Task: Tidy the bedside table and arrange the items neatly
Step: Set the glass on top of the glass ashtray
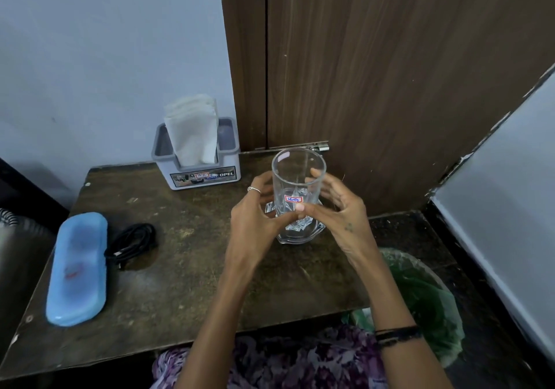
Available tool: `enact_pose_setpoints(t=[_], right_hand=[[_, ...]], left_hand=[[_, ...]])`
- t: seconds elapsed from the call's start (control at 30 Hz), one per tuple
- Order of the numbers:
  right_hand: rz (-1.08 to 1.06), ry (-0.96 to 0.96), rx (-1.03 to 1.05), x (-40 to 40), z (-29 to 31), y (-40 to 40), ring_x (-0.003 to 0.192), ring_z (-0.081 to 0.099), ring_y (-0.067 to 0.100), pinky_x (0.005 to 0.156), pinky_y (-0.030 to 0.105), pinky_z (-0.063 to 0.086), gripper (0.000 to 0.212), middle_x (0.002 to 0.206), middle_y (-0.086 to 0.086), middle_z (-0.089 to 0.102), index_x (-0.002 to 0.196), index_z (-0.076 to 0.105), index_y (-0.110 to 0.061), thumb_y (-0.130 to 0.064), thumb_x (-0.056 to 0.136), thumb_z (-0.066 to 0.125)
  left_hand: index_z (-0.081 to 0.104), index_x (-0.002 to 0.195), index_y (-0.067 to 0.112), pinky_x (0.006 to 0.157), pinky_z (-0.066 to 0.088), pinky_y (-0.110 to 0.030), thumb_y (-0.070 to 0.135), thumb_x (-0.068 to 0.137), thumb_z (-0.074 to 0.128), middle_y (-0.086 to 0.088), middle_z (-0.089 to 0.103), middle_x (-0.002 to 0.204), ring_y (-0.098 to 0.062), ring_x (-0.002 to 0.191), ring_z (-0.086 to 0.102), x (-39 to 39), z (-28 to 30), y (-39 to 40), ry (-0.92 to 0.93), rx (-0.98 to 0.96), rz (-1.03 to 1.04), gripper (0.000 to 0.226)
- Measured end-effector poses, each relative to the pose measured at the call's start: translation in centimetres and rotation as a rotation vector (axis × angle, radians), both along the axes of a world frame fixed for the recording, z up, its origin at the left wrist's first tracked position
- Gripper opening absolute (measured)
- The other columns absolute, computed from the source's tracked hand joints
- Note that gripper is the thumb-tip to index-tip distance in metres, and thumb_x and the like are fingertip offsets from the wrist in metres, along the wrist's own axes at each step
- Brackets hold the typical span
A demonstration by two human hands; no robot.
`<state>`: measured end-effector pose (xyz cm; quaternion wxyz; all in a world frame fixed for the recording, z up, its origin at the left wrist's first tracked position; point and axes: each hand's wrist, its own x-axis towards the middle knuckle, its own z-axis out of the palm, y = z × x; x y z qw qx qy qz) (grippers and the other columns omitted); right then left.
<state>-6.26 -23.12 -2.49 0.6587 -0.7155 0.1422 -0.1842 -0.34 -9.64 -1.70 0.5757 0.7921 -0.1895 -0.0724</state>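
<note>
A clear drinking glass [297, 178] with a small red-edged label stands upright at the back right of the dark wooden bedside table [180, 268]. It sits over a clear glass dish [303, 232]. My left hand [255, 211] curls round its left side and my right hand [336, 205] curls round its right side, thumbs meeting near the label. A blue case [78, 268] lies along the table's left edge. Beside it is a coiled black cable [132, 244]. A grey holder [196, 163] with white tissues [192, 130] stands at the back.
A brown wooden door [390, 73] rises right behind the table, with a metal latch [321, 147] at its foot. A bin lined with a green bag [426, 298] stands on the floor to the right. A pale wall is at the left.
</note>
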Motion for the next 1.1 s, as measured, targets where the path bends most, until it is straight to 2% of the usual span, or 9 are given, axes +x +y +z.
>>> enact_pose_setpoints(t=[0.2, 0.43, 0.63, 0.73, 0.83, 0.93, 1.0, 1.07, 1.1], right_hand=[[0.024, 0.028, -0.020, 0.7, -0.5, -0.1, 0.115, 0.056, 0.005, 0.087, 0.014, 0.049, 0.059, 0.118, -0.010, 0.064, 0.119, 0.056, -0.033, -0.017, 0.067, 0.080], [0.024, 0.030, -0.037, 0.4, -0.5, -0.1, 0.109, 0.057, -0.001, 0.082, 0.008, 0.046, 0.058, 0.113, -0.014, 0.063, 0.117, 0.055, -0.032, -0.012, 0.068, 0.079], [0.041, 0.071, -0.055, 0.1, -0.5, -0.2, 0.117, 0.055, 0.006, 0.102, 0.028, 0.044, 0.075, 0.123, -0.005, 0.061, 0.125, 0.052, -0.028, -0.033, 0.056, 0.080], [0.060, 0.104, -0.066, 0.0, -0.4, -0.2, 0.119, 0.053, 0.004, 0.105, 0.025, 0.041, 0.080, 0.127, -0.005, 0.058, 0.129, 0.049, -0.028, -0.035, 0.055, 0.080], [0.089, 0.147, -0.094, -0.4, -0.4, -0.3, 0.127, 0.045, 0.003, 0.105, 0.016, 0.036, 0.088, 0.137, -0.006, 0.051, 0.136, 0.041, -0.028, -0.034, 0.057, 0.079], [0.062, 0.210, -0.111, -1.4, -1.0, -0.7, 0.135, 0.035, 0.007, 0.112, 0.024, 0.026, 0.100, 0.148, -0.001, 0.038, 0.145, 0.029, -0.020, -0.027, 0.060, 0.082], [0.062, 0.260, -0.101, -2.1, -1.6, -0.8, 0.133, 0.034, 0.008, 0.111, 0.026, 0.025, 0.099, 0.150, 0.005, 0.034, 0.146, 0.024, -0.013, -0.009, 0.066, 0.081], [0.076, 0.291, -0.112, -2.4, -2.1, -0.5, 0.124, 0.038, 0.005, 0.107, 0.023, 0.028, 0.092, 0.147, 0.007, 0.039, 0.144, 0.027, -0.009, 0.000, 0.068, 0.078], [0.076, 0.296, -0.126, -2.5, -2.2, -0.4, 0.121, 0.040, 0.005, 0.105, 0.022, 0.029, 0.088, 0.145, 0.007, 0.042, 0.143, 0.030, -0.008, 0.001, 0.069, 0.077]], left_hand=[[0.047, 0.127, 0.026, 0.088, 0.053, -0.028, 0.024, 0.063, 0.084, 0.001, 0.066, 0.116, -0.006, 0.100, 0.061, 0.6, -0.7, 0.0, 0.002, 0.020, 0.014, 0.074], [0.045, 0.126, 0.025, 0.082, 0.050, -0.017, 0.023, 0.064, 0.083, 0.005, 0.062, 0.114, -0.004, 0.098, 0.059, 0.5, -0.8, -0.1, 0.003, 0.021, -0.021, 0.073], [0.041, 0.126, 0.031, 0.087, 0.050, -0.029, 0.031, 0.065, 0.081, 0.007, 0.060, 0.116, -0.010, 0.106, 0.057, 0.5, -1.1, 0.1, -0.015, 0.083, -0.035, 0.073], [0.036, 0.127, 0.036, 0.090, 0.048, -0.041, 0.040, 0.067, 0.078, 0.007, 0.058, 0.125, -0.013, 0.117, 0.051, 0.3, -1.1, 0.2, -0.082, 0.199, -0.028, 0.073], [0.035, 0.133, 0.032, 0.093, 0.046, -0.039, 0.038, 0.067, 0.078, 0.005, 0.053, 0.131, -0.014, 0.122, 0.044, 0.1, -1.5, 0.3, -0.107, 0.237, -0.035, 0.078], [0.035, 0.137, 0.024, 0.102, 0.043, -0.038, 0.033, 0.063, 0.082, 0.000, 0.044, 0.139, -0.015, 0.128, 0.041, -0.2, -2.7, 0.6, -0.057, 0.239, -0.032, 0.088], [0.034, 0.138, 0.019, 0.101, 0.043, -0.028, 0.027, 0.062, 0.084, -0.002, 0.046, 0.138, -0.015, 0.125, 0.045, -0.5, -3.3, 0.9, 0.028, 0.204, -0.018, 0.092], [0.039, 0.134, 0.014, 0.088, 0.041, -0.005, 0.018, 0.063, 0.084, -0.001, 0.053, 0.132, -0.010, 0.115, 0.052, -0.9, -3.6, 1.1, 0.109, 0.140, -0.009, 0.084], [0.042, 0.132, 0.013, 0.081, 0.039, 0.001, 0.013, 0.064, 0.083, 0.000, 0.056, 0.127, -0.009, 0.110, 0.053, -1.0, -3.5, 1.3, 0.133, 0.112, -0.008, 0.080]])
